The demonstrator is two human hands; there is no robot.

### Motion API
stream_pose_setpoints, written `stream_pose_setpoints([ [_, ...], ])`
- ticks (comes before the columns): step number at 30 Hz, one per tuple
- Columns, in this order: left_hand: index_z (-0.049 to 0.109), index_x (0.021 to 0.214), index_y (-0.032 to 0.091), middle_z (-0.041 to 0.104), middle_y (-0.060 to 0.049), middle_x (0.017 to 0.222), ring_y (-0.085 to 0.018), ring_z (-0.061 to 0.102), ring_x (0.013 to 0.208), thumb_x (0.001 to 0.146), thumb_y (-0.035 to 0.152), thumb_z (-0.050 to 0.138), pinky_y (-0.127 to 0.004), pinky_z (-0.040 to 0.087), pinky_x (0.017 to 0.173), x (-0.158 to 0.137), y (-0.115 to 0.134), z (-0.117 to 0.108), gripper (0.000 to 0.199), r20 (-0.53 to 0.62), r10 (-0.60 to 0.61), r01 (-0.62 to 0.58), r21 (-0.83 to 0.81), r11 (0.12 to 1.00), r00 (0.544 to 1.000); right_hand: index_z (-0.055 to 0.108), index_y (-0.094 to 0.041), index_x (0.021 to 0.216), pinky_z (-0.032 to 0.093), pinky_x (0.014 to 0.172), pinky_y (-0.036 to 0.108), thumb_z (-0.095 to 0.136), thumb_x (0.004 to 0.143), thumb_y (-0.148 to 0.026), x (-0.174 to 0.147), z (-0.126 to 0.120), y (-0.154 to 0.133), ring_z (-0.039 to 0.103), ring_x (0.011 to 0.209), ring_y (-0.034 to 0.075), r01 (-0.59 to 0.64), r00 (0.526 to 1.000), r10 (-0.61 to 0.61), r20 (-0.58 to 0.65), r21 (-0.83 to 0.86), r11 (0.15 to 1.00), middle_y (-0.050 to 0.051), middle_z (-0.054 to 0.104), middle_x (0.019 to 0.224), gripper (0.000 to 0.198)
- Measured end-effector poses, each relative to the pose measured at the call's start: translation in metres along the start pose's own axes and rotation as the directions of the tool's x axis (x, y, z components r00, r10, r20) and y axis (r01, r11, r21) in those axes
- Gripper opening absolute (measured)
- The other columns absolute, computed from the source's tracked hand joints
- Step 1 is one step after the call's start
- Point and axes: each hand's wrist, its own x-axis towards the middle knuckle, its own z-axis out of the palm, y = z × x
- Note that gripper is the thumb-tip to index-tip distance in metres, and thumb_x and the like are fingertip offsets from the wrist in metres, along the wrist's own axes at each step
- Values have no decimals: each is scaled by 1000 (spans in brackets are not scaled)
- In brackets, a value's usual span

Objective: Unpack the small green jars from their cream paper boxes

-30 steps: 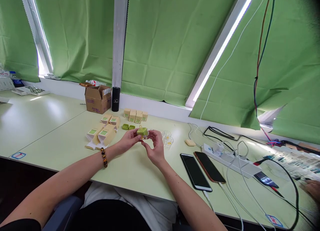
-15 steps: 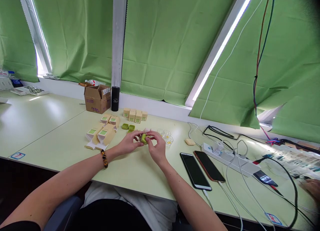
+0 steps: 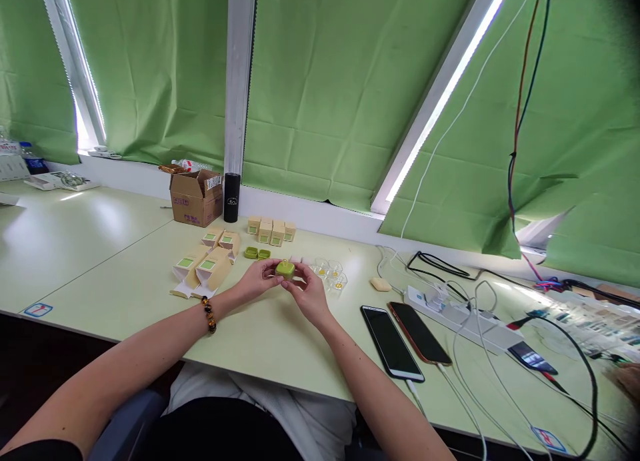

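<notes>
1 green box (image 3: 285,270) sits between left hand (image 3: 257,280) and right hand (image 3: 311,297), fingers gripping its sides.

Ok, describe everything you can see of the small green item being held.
The small green item has a smooth, squarish top with rounded corners and a slight shine, like plastic. A small loop-like piece sits on top. It looks roughly upright, top facing up, pinched between the fingers of the person's left grip and right grip, over the table. Fingers cover much of its sides; its underside and contents cannot be seen.
</notes>
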Motion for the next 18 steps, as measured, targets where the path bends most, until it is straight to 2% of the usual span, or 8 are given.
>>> stream_pose_setpoints([
  [2,71,125,14,73,-18,128,-31,71,117,84,52,80,-46,57,102,-2,3,0,57,9,22,-23,39,999,1000,66,-23,120,60,93,45,81,78,-37,0,0,0,69,110,27,-3,1000,4,-5,2,1000,10,72,118,46],
  [5,73,127,18,72,-15,133,-31,70,120,92,52,71,-44,58,101,-4,9,0,50,-81,100,-80,218,973,992,67,-24,121,60,92,44,80,79,-33,-2,-1,0,68,111,26,27,1000,-27,14,-11,1000,9,71,119,45],
  [8,81,113,21,78,-11,121,-28,72,115,94,45,69,-41,58,100,-6,13,-1,33,-132,218,-152,385,910,967,68,-26,124,60,91,43,78,80,-30,-3,-1,1,67,111,25,70,997,-69,32,-23,997,8,70,123,45],
  [12,83,99,22,81,-9,110,-26,75,105,93,40,69,-39,59,95,-4,13,-1,24,-166,255,-174,390,904,952,67,-26,126,61,90,43,80,78,-30,-3,2,3,67,113,26,77,997,-77,-4,-17,997,9,70,125,49],
  [18,81,97,19,82,-9,101,-24,75,93,94,39,65,-36,60,84,-3,13,1,26,-275,204,-96,359,928,939,66,-24,123,61,86,40,82,77,-32,-2,6,-1,67,113,26,58,997,-58,-59,1,998,9,71,119,49],
])
